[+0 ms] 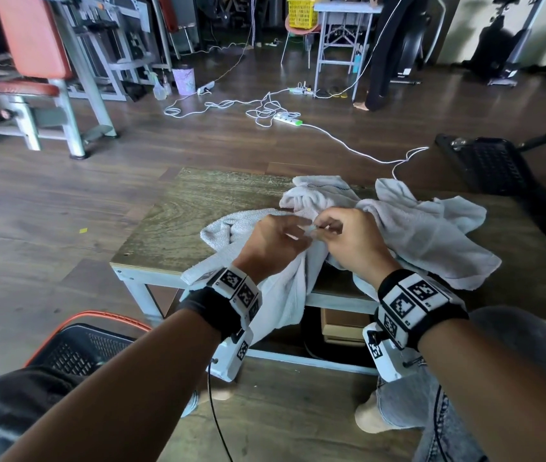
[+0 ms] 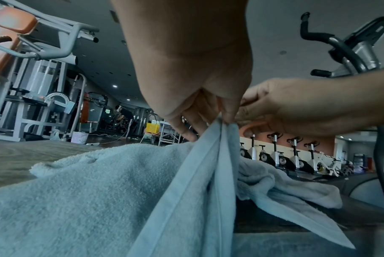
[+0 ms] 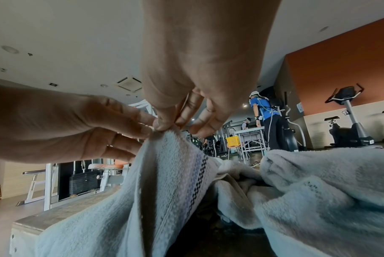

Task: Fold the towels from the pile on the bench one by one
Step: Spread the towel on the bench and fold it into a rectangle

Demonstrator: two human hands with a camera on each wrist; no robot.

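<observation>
Both arms reach out from 6 o'clock. Beyond them is a big gym room with a brown wood floor and white cords. On the bench, loose towels lie toward 2 o'clock. One towel hangs off the near edge. Left hand and right hand meet and pinch its top edge. Wrist bands hide part of it. No words can be read.
</observation>
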